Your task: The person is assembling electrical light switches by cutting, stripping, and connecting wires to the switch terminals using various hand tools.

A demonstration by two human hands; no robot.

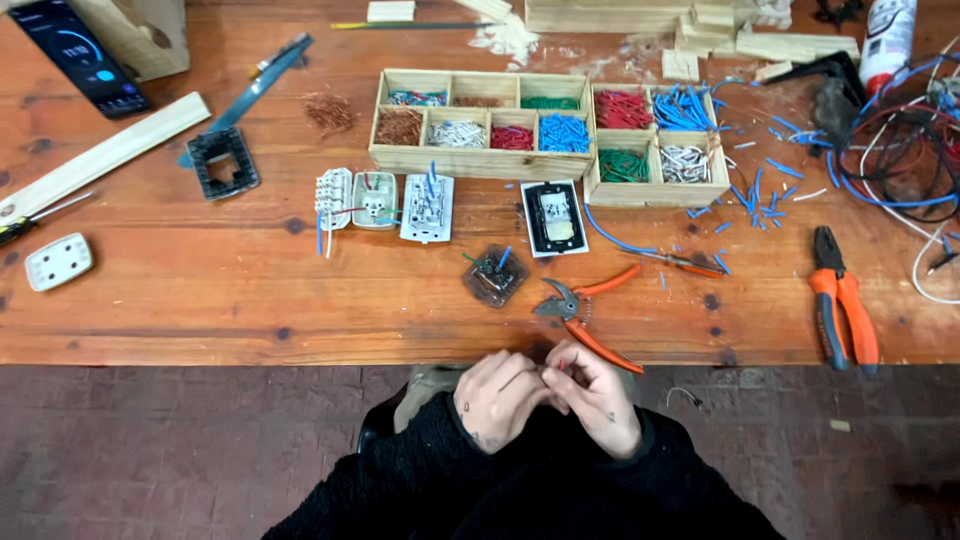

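Left hand (pixel 500 398) and right hand (pixel 592 393) brought together just off the near edge of the wooden counter (pixel 200 300), fingertips meeting around a thin piece of wire (pixel 520 378) pinched between them; too small to tell which fingers actually clamp it. Black sleeves below both wrists.

Just beyond the right hand, on the counter, orange-handled wire cutters (pixel 585 305) lying open, one handle reaching almost to the knuckles. Left of the cutters, a small dark switch module (pixel 495 275) with short blue and green leads. Farther back, a row of switch and socket parts: three white ones (pixel 385 203) and a black-framed one (pixel 553 217). Behind these, two wooden compartment trays (pixel 480 160) filled with cut wire bits in red, blue, green, white and copper. Well to the right, orange pliers (pixel 840 298) beside scattered blue offcuts. Far left, a phone (pixel 80 55) and a white plug plate (pixel 58 261).
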